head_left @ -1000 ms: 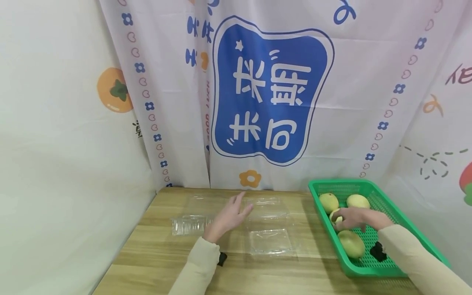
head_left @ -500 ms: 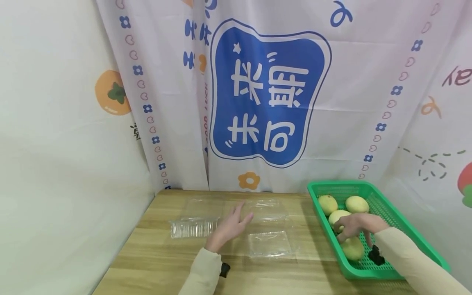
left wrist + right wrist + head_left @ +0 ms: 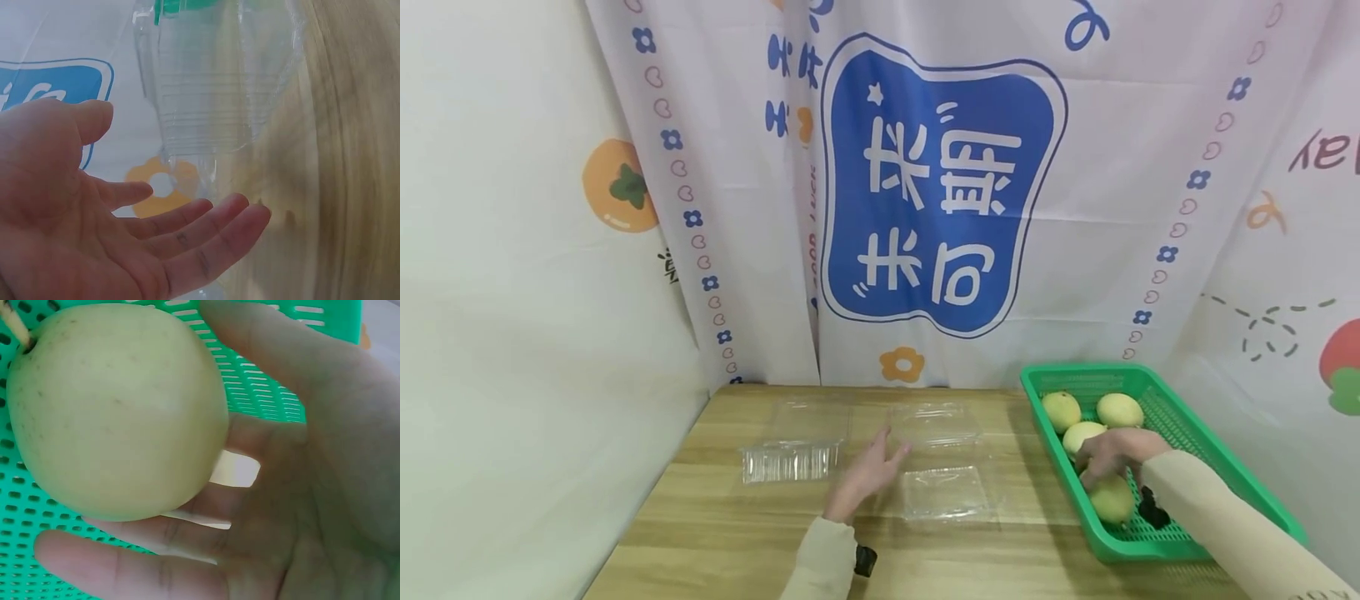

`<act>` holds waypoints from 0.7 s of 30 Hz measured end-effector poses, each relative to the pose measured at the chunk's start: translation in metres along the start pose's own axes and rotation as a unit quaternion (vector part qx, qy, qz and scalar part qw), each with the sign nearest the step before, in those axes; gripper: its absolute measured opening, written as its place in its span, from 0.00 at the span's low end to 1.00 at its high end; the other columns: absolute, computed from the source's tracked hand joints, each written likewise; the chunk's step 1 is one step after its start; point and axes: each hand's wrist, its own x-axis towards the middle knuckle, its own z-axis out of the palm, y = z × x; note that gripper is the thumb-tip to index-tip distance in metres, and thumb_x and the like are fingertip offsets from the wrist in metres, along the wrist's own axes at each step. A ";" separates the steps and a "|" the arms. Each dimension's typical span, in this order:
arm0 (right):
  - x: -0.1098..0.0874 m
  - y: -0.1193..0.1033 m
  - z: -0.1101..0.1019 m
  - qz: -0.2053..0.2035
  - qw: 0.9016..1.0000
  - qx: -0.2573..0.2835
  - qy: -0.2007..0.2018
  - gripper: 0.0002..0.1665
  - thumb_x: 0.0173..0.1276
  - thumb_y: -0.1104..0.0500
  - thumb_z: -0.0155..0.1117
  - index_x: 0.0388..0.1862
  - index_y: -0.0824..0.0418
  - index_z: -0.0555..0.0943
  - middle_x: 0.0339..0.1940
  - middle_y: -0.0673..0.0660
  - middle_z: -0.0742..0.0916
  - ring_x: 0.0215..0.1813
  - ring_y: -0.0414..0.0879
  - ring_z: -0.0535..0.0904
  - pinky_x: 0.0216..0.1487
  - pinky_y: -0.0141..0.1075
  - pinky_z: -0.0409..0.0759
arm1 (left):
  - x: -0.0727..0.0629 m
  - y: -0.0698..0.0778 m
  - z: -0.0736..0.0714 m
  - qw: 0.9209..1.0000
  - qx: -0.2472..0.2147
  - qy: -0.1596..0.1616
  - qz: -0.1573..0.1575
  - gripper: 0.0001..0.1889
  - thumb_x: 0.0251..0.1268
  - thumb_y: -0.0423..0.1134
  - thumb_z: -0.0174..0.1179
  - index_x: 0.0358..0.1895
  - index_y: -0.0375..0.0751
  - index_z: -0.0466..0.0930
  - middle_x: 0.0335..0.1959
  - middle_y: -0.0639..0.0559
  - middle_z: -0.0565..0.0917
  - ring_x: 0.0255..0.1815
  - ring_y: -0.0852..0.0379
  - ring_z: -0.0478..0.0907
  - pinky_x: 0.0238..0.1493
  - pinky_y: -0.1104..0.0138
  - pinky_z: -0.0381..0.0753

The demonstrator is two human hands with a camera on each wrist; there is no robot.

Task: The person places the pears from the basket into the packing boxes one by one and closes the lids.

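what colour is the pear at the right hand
Pale yellow-green pear, clearest in the right wrist view.

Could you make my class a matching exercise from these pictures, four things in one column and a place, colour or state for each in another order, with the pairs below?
Things:
1. Left hand
2. Right hand
3. Basket
4. Plastic containers

Descriptions:
A. Green, with holes
B. Away from the fruit, holding nothing
C. See-through
D. At a pale fruit

Pairs: 1-B; 2-D; 3-A; 4-C

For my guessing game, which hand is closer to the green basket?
Right. The right hand is inside the basket, by a pear; the left hand is outside, near a clear plastic container.
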 end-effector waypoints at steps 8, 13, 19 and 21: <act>0.006 -0.002 0.000 0.000 0.999 -0.043 -0.005 0.23 0.58 0.49 0.69 0.53 0.53 0.81 0.49 0.58 0.83 0.40 0.57 0.81 0.33 0.49 0.83 | -0.004 -0.003 0.002 1.000 -0.024 -0.005 -0.007 0.46 0.70 0.65 0.48 0.78 0.37 0.45 0.75 0.29 0.56 0.74 0.29 0.57 0.73 0.38 0.57; 0.006 0.000 0.001 0.011 0.998 -0.054 0.004 0.23 0.58 0.48 0.67 0.52 0.53 0.81 0.43 0.57 0.83 0.36 0.54 0.81 0.32 0.47 0.82 | -0.006 -0.003 0.007 1.000 -0.013 -0.009 -0.025 0.49 0.68 0.67 0.48 0.78 0.35 0.44 0.75 0.29 0.57 0.71 0.30 0.63 0.72 0.38 0.59; 0.007 0.002 0.002 0.021 0.999 -0.036 0.002 0.29 0.60 0.46 0.67 0.58 0.57 0.78 0.47 0.59 0.83 0.37 0.53 0.82 0.34 0.49 0.83 | -0.006 -0.007 0.013 0.999 -0.020 -0.017 -0.047 0.50 0.68 0.68 0.48 0.78 0.32 0.42 0.75 0.28 0.57 0.54 0.35 0.79 0.62 0.43 0.73; 0.007 0.004 0.004 0.025 0.999 -0.034 0.002 0.30 0.60 0.46 0.67 0.59 0.57 0.78 0.45 0.58 0.83 0.36 0.53 0.82 0.34 0.49 0.83 | -0.005 -0.009 0.014 0.998 -0.025 -0.020 -0.050 0.51 0.69 0.67 0.48 0.78 0.33 0.40 0.73 0.27 0.59 0.33 0.43 0.83 0.47 0.50 0.81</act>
